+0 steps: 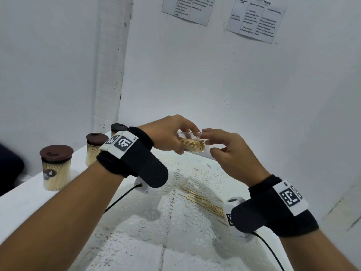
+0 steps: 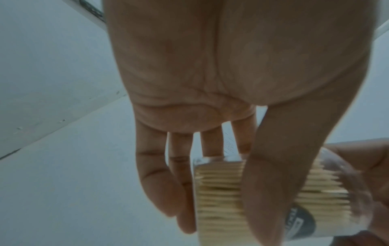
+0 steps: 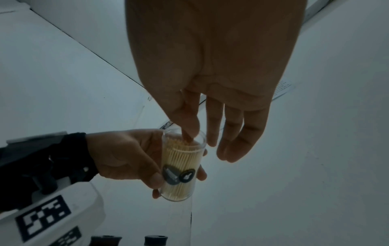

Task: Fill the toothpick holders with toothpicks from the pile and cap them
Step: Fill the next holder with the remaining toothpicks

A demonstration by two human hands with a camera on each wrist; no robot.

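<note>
Head view, holder: a clear holder (image 1: 193, 143) lies tilted in the air above the table (image 1: 29, 202), uncapped, its open end toward the right hand (image 1: 232, 153).
Head view, left hand: the left hand (image 1: 168, 133) wraps thumb and fingers round the holder's closed half.
Head view, right hand: index finger and thumb sit at the open rim; whether they pinch toothpicks cannot be told here.
Head view, pile: loose toothpicks (image 1: 203, 200) lie on the lace cloth (image 1: 175, 216) below the hands.
Head view, capped holders: three full ones with brown lids (image 1: 56, 167) stand at the table's left edge.
Left wrist view: the thumb (image 2: 271, 191) crosses the holder's (image 2: 221, 191) wall, with the fingers (image 2: 160, 174) behind it; toothpicks fill it.
Right wrist view: the index fingertip (image 3: 187, 138) dips inside the holder's (image 3: 181, 166) mouth, touching the toothpick tips; the thumb is beside it, the other fingers hang straight outside the rim. The left hand (image 3: 126, 158) grips the holder's lower wall.
</note>
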